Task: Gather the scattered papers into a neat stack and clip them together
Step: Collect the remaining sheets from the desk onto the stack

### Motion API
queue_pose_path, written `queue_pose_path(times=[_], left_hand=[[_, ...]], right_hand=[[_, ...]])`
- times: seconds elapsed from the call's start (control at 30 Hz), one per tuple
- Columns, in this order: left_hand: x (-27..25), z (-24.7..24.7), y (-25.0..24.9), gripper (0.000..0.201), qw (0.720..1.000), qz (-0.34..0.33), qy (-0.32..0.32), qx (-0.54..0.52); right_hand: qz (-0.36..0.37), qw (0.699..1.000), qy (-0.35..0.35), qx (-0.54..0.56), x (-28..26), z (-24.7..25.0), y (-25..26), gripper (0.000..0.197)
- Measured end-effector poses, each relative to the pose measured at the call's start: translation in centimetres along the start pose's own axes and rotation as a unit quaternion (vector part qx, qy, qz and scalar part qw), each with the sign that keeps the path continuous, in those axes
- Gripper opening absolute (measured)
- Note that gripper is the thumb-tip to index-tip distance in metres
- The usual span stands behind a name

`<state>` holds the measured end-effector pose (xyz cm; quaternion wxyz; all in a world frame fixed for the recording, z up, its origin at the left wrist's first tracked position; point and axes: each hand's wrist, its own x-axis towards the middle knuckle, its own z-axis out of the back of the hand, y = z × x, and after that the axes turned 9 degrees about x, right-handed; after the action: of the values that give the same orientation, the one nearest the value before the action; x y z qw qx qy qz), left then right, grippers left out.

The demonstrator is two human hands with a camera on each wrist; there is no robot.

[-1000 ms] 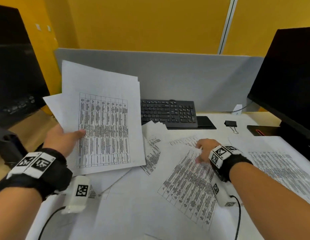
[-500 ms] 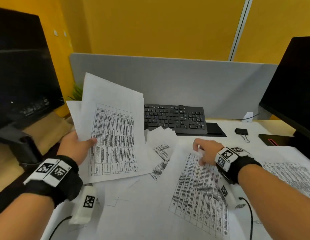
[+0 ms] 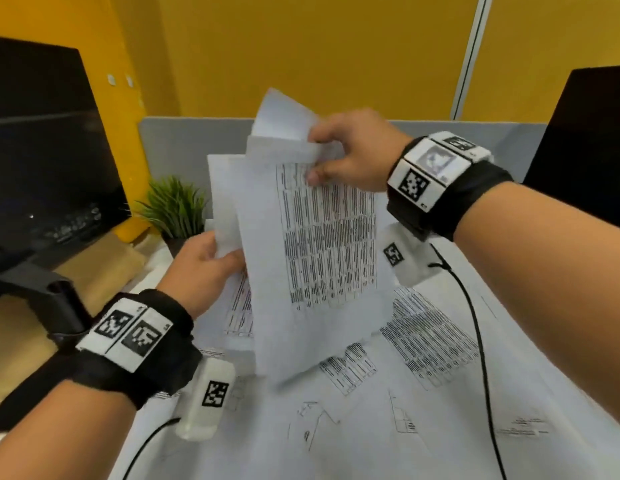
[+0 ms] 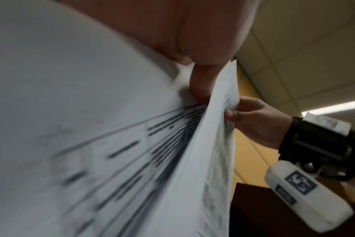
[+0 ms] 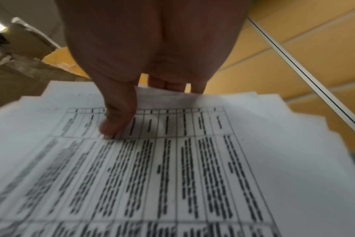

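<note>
My left hand [image 3: 211, 261] grips a bundle of printed sheets [image 3: 228, 209] by its left edge, held upright above the desk. My right hand [image 3: 339, 157] pinches the top edge of a sheet with a printed table [image 3: 322, 258], thumb on the front, fingers behind, and holds it against the front of the bundle. In the left wrist view the left thumb presses on the bundle [image 4: 91, 128], and the right hand [image 4: 251, 120] holds the table sheet [image 4: 217, 144] just beside it. The right wrist view shows the thumb [image 5: 116, 115] on the table sheet [image 5: 172, 168]. More printed papers [image 3: 422, 334] lie scattered on the desk.
A black monitor [image 3: 41, 150] stands at the left and another [image 3: 585, 143] at the right. A small green plant [image 3: 173, 209] sits by the grey partition [image 3: 183, 143]. Cables [image 3: 474, 323] trail from the wrist cameras over the papers.
My right hand picked the table sheet up off the desk and raised it to the bundle. My left hand turned the bundle more upright and toward the middle. The view shifted left.
</note>
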<state>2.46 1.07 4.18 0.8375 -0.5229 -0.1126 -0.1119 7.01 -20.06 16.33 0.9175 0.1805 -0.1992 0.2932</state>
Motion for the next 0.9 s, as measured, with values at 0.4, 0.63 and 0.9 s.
queue_pose_path(times=[0.4,0.63,0.9], left_hand=[[-0.6,-1.2,2.7,0.035,0.987,0.075,-0.105,0.093],[0.2,3.0,8.2,0.026,0.963,0.199,-0.139,0.113],[0.6,3.2,10.8,0.029,0.961,0.23,-0.121,0.096]], right_hand=[[0.026,0.985,-0.162,0.056,-0.2,-2.3,0.0,0.031],[-0.226,0.945,0.216,-0.098,-6.2,-8.4,-9.3,0.049],[-0.261,0.843,0.466,-0.071,-8.6,-14.4,-12.6,0.108]])
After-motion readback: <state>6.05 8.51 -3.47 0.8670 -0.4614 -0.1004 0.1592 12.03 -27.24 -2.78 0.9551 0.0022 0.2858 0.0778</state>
